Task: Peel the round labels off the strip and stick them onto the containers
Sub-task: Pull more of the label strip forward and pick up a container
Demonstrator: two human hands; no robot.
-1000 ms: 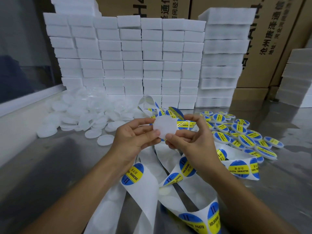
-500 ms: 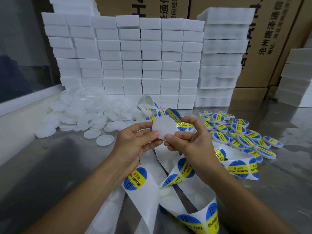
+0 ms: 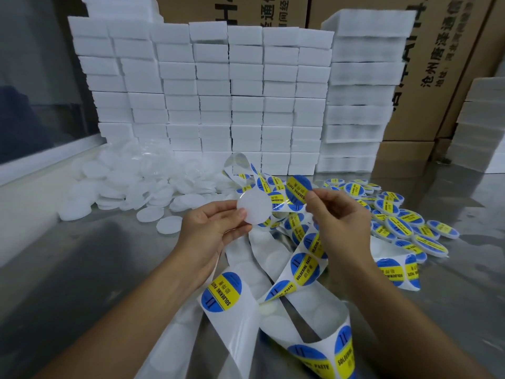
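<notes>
My left hand (image 3: 210, 228) pinches a white container (image 3: 254, 207) by its near-left edge; my right hand (image 3: 337, 214) pinches a round label (image 3: 297, 191) just right of it, edges apart. The strip (image 3: 240, 310) loops below. Bare table (image 3: 82, 269) lies near-left.

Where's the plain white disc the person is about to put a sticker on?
The white disc is centre frame, pinched in the left hand, just left of the peeled label held by the right hand.
</notes>
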